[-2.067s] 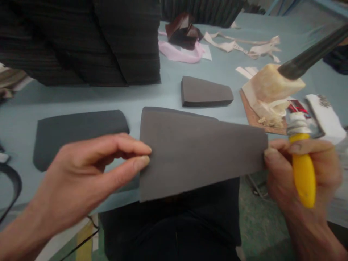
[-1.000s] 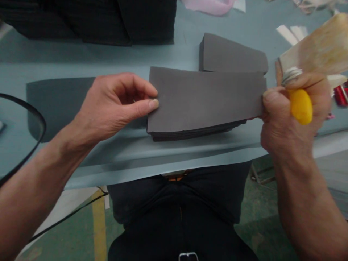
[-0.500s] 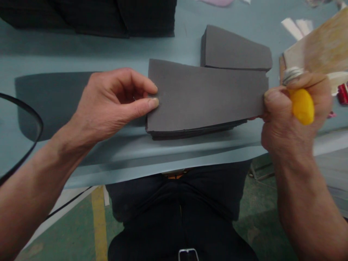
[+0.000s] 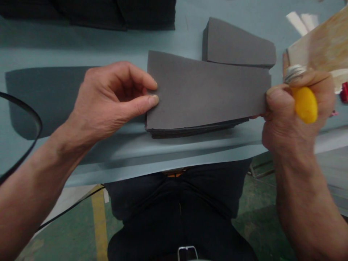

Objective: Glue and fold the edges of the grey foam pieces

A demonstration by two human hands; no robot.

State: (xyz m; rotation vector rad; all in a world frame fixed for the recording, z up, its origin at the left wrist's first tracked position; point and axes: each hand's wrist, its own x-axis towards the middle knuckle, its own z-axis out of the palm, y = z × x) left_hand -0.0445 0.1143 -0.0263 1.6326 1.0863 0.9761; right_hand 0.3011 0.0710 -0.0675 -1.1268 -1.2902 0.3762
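A grey foam sheet (image 4: pixel 206 94) lies on top of a low stack of like sheets near the front edge of the blue table (image 4: pixel 163 159). My left hand (image 4: pixel 114 98) pinches the sheet's left edge between thumb and fingers. My right hand (image 4: pixel 290 112) is closed round a yellow-handled tool (image 4: pixel 304 103) with a metal collar, and its thumb and forefinger also nip the sheet's right edge.
A second stack of grey foam pieces (image 4: pixel 239 45) sits just behind. A darker flat piece (image 4: pixel 46 98) lies to the left, black material (image 4: pixel 89 12) at the back. A tan block (image 4: pixel 323 47) is at the right. A black cable (image 4: pixel 24 145) loops at the left.
The sheet, held up over my lap at first, has come down onto the stack by the table edge. Both hands keep their grip; the view has shifted slightly downward.
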